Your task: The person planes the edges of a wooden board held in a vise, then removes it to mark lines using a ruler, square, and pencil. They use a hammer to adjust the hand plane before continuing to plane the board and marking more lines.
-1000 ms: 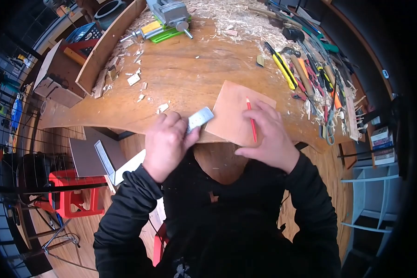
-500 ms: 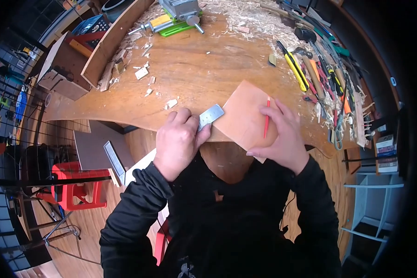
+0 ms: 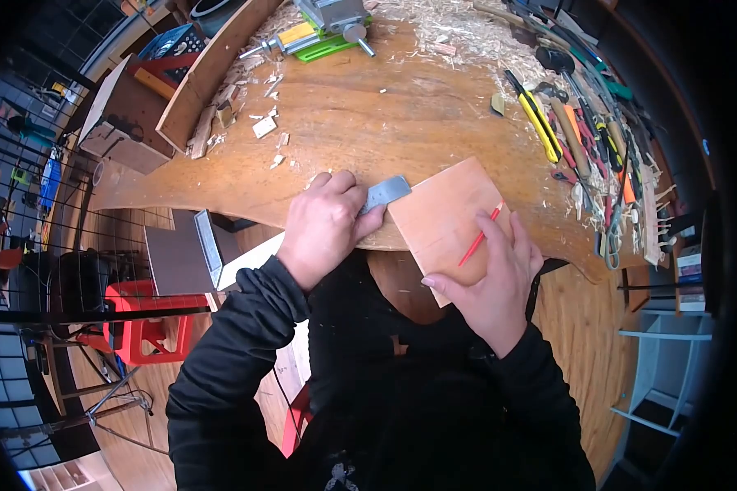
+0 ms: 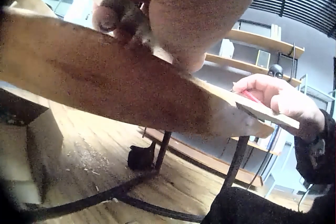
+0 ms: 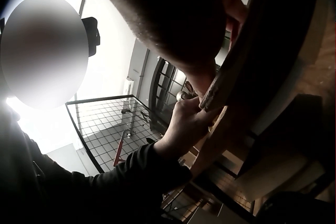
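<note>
My left hand (image 3: 323,225) grips a flat silver metal piece with small holes (image 3: 390,192) at the table's front edge, its far end projecting beside a square wooden board (image 3: 436,214). That thin board reaches out past the edge, one corner toward my body. My right hand (image 3: 499,282) holds it from the right, thumb near the close corner and fingers across the right side. A red pencil (image 3: 472,248) lies over the board under the index finger. In the left wrist view the board (image 4: 266,113) appears edge-on, in the right hand (image 4: 283,95).
Knives, chisels and other hand tools lie at the right, among them a yellow utility knife (image 3: 539,123). A vise with a green base (image 3: 327,47) stands at the back. Wood shavings (image 3: 458,49) and offcuts (image 3: 264,127) are scattered about. A red stool (image 3: 151,323) is below left.
The board has turned and come nearer my body, with the right hand and the pencil moving along with it. The left hand keeps its grip on the metal piece. The head view has shifted slightly.
</note>
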`<act>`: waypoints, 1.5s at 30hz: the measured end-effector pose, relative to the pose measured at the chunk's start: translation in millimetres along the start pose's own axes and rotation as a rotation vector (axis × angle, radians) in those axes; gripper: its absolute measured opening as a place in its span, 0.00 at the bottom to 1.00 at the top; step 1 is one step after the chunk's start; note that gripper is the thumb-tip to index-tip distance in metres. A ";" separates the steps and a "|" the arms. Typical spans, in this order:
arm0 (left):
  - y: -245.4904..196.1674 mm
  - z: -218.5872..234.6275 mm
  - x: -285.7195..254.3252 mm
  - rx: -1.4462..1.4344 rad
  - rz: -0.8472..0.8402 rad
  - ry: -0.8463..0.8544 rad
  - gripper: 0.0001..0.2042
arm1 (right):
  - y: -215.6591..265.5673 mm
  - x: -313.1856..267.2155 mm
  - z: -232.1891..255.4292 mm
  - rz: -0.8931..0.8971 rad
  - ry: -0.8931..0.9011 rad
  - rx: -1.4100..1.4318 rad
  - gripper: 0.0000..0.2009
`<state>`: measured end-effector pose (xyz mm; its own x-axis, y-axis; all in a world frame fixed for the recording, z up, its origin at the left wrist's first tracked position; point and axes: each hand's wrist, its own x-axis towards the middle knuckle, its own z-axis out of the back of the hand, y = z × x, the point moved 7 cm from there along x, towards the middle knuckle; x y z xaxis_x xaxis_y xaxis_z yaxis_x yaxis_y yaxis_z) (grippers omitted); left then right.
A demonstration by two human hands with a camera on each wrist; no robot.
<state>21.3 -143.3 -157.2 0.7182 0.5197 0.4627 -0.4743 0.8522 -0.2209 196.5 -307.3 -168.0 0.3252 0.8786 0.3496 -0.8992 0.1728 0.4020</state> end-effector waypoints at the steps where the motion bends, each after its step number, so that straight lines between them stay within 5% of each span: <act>1: 2.0 -1.6 -1.2 -0.006 0.014 0.006 0.12 | -0.2 -0.4 -0.5 -0.001 -0.001 0.001 0.48; 13: 6.5 -5.0 -0.3 -0.050 0.029 -0.029 0.13 | -1.3 2.7 8.3 0.055 -0.004 -0.048 0.48; 19: 5.6 -3.8 0.9 -0.059 0.021 -0.030 0.12 | -15.0 40.5 25.4 0.128 0.055 0.108 0.32; 21: 4.3 -2.9 1.1 -0.054 0.025 -0.028 0.12 | -31.6 57.6 9.1 -0.096 0.109 0.806 0.19; 24: 3.5 -3.1 0.7 -0.040 0.032 -0.021 0.12 | -17.1 90.4 -3.8 -0.049 0.221 0.969 0.14; 28: 3.4 -3.7 1.0 -0.032 0.040 -0.021 0.12 | -16.9 120.2 -48.6 -0.083 0.406 1.026 0.14; 45: 6.8 -4.7 0.4 -0.053 0.013 -0.045 0.13 | -10.3 111.7 -69.9 0.004 0.339 0.914 0.13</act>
<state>20.8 -137.1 -162.5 0.6879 0.5285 0.4975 -0.4550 0.8480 -0.2717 221.6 -179.9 -192.2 0.0922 0.9847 0.1479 -0.2793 -0.1170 0.9530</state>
